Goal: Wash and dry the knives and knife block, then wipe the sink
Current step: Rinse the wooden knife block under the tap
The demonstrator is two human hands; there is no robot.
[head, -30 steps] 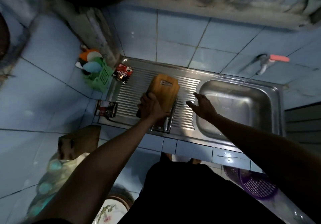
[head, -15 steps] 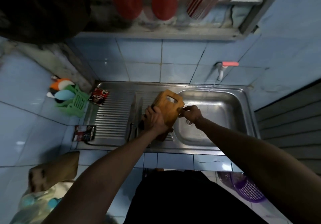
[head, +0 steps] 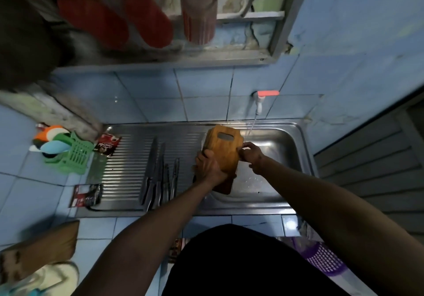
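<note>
The left hand (head: pixel 210 169) gripped the tan wooden knife block (head: pixel 222 150) by its lower side, while the right hand (head: pixel 250 155) pinched its right edge, fingers curled. The block hung over the steel sink basin (head: pixel 275 158), just short of the thin tap stream (head: pixel 251 127). It likely needed tilting slots-up into the water, apparently kept clear of the steel knives (head: pixel 158 171) on the drainboard.

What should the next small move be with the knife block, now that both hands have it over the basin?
Probably tip the knife block a little further right, into the water stream. The left hand grips its lower part and the right hand holds its right edge. The tap is running, but the stream falls just beside the block's upper right corner. The knives already lie on the drainboard.
</note>
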